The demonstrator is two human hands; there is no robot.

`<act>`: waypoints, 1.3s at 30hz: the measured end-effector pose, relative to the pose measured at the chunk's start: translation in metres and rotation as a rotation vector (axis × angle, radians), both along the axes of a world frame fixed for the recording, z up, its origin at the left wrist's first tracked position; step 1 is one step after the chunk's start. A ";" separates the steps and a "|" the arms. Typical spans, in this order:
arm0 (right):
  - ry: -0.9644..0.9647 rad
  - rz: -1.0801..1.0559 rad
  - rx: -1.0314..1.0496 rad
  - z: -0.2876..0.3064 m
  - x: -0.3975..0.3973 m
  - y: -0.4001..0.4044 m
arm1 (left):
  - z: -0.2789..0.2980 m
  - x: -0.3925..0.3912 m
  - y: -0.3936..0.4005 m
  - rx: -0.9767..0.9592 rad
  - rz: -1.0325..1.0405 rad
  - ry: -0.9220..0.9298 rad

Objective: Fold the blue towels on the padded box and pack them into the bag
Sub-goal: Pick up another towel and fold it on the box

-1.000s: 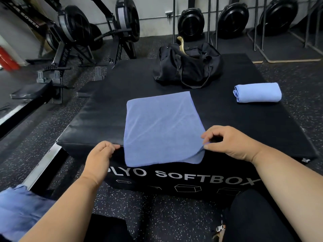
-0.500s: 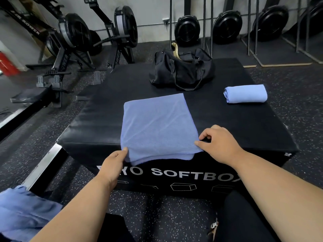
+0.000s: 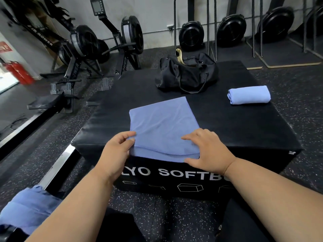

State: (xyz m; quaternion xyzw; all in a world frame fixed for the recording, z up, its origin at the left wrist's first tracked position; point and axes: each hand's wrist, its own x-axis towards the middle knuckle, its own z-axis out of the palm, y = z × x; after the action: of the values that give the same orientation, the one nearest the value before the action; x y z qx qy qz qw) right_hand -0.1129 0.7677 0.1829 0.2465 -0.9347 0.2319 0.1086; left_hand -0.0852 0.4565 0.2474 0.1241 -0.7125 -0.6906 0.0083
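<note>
A blue towel [image 3: 160,124] lies flat on the black padded box [image 3: 236,123], its near edge hanging a little over the front. My left hand [image 3: 117,151] pinches the towel's near left corner between thumb and fingers. My right hand [image 3: 208,151] grips the near right corner, fingers on top and thumb under the edge. A second blue towel [image 3: 249,94], folded into a thick roll, sits at the box's right side. The black duffel bag [image 3: 187,74] stands open at the far edge of the box.
More blue cloth [image 3: 26,208] lies at the lower left beside my arm. Rowing machines [image 3: 83,49] stand to the left on the speckled rubber floor. Upright machines and metal posts [image 3: 215,28] line the back wall. A red extinguisher [image 3: 19,72] stands at far left.
Both hands moved inward along the near edge of the towel and took hold of its corners. The overhanging edge has been drawn up, so less cloth hangs over the front.
</note>
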 end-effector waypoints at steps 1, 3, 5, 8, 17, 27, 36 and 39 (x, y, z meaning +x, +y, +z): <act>0.008 0.017 0.018 -0.001 0.001 -0.003 | 0.008 0.002 0.004 0.054 -0.019 0.001; 0.008 0.022 0.063 -0.001 0.003 -0.008 | 0.022 0.004 0.009 0.142 -0.070 0.019; 0.007 -0.008 0.065 -0.005 0.002 -0.011 | 0.031 0.002 0.008 0.166 -0.143 0.044; 0.037 -0.068 0.021 -0.009 -0.001 -0.013 | 0.037 -0.001 0.004 0.071 -0.265 0.069; -0.100 -0.142 -0.123 0.008 0.002 -0.007 | 0.042 0.014 -0.010 -0.468 -0.124 0.115; -0.131 -0.191 -0.403 0.030 0.017 -0.011 | 0.054 0.031 -0.003 -0.529 -0.085 0.208; -0.307 -0.003 -0.794 0.108 0.066 -0.079 | 0.085 0.044 0.029 -0.332 -0.316 0.193; -0.347 0.005 -0.901 0.116 0.072 -0.080 | 0.091 0.054 0.032 -0.306 -0.328 0.159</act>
State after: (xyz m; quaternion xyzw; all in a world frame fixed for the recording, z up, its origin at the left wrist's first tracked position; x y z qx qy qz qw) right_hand -0.0410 0.6876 0.2994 0.1348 -0.7448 0.6519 0.0466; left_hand -0.0314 0.4889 0.3383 -0.0511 -0.8165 -0.5744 -0.0292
